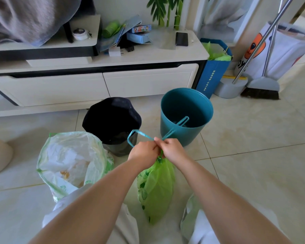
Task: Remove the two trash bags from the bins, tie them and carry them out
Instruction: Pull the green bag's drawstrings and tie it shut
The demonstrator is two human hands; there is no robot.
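Pale glossy floor tiles [253, 155] are seen throughout, with a low cream cabinet [148, 81] with two flat drawer fronts set behind the teal bin [169, 131]. This bin is a round, smooth plastic tub, standing upright with its mouth open. Just left of the teal bin a black bin [120, 148] is seen, its rim draped in dark, matte film. In front of the teal bin, nearer the person, a slim green bag [156, 187] of thin crinkled plastic is held between the forearms. Its long axis runs from the gathered neck down toward the person, the neck pointing up and toward the teal bin. Whether its base rests on the floor cannot be told. A flat teal drawstring [139, 133] is drawn out of the neck in two narrow loops, one spread to the left toward the black bin, the other lying across the teal bin's near rim. The drawstring is pinched by both hands at the neck, where the fingertips meet: the left hand [143, 154] and the right hand [173, 149] are both curled round it. Further left of the teal bin, beyond the black bin, a wide translucent white bag [70, 161] with green edging is seen, its mouth open and crumpled paper showing inside.
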